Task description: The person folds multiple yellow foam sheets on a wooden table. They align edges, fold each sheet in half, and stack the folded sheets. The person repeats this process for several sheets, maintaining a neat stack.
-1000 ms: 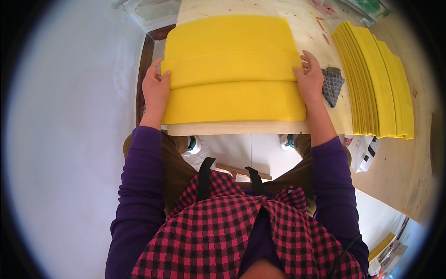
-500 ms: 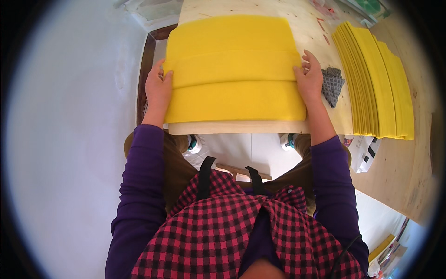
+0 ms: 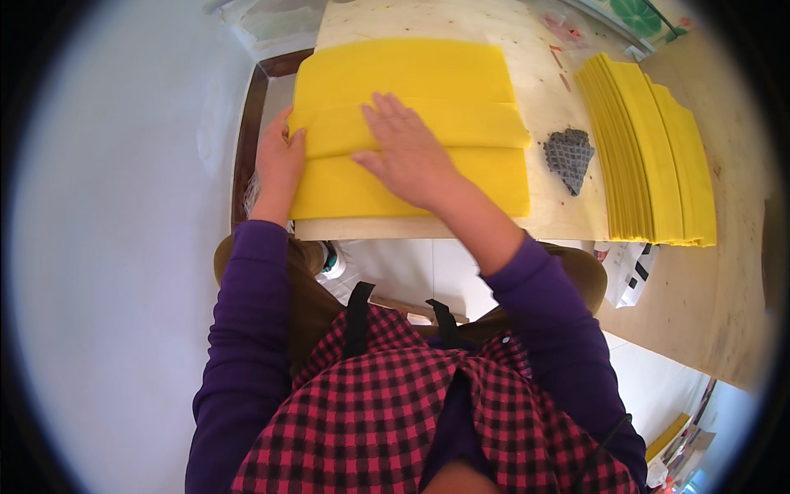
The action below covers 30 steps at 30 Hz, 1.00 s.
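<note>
A yellow folded cloth lies on the wooden table in front of me, with a fold line running across its middle. My left hand grips the cloth's left edge, thumb on top and fingers under or behind it. Flat over the middle of the cloth is my right hand, palm down with its fingers stretched out. It holds nothing.
To the right a grey waffle-textured cloth sits crumpled on the table. Beyond it stands a row of folded yellow cloths. A white wall rises at my left. A white bag hangs below the table edge.
My right hand has let go of the cloth's right edge and moved left onto its middle, fingers now flat. My left hand stays at the left edge.
</note>
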{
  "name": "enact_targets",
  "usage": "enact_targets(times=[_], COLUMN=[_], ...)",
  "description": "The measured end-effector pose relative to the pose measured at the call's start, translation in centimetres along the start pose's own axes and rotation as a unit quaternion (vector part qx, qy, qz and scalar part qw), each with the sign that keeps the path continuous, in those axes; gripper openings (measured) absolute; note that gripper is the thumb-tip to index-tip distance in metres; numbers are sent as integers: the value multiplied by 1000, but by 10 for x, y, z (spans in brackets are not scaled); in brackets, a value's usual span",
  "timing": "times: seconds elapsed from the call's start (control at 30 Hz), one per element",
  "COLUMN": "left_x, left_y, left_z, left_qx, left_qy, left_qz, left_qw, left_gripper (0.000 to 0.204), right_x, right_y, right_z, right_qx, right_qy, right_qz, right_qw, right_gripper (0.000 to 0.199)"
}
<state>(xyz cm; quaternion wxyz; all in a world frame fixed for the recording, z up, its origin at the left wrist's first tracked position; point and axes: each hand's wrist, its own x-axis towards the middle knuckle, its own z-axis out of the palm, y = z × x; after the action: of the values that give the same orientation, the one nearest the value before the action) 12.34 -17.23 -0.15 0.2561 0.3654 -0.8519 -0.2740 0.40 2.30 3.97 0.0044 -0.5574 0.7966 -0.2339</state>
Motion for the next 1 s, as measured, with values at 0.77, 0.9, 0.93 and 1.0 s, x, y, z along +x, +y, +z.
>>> enact_targets(times=[0.77, 0.9, 0.93, 1.0], left_x=[-13, -27, -30, -27], left_y=[14, 22, 22, 21], left_z=[-20, -28, -29, -29], left_qx=[37, 18, 22, 30], left_qy=[85, -42, -56, -61], left_qz=[279, 353, 365, 359], left_qw=[956, 935, 929, 931], left_gripper=[40, 32, 29, 28], right_x=[-58, -56, -57, -58], right_y=[87, 90, 90, 92], right_z=[-19, -21, -22, -29], right_qx=[-180, -180, -161, -122], right_qy=[-31, -38, -32, -20], right_qz=[297, 294, 286, 273], right_qw=[937, 938, 944, 954], right_gripper=[79, 79, 77, 74])
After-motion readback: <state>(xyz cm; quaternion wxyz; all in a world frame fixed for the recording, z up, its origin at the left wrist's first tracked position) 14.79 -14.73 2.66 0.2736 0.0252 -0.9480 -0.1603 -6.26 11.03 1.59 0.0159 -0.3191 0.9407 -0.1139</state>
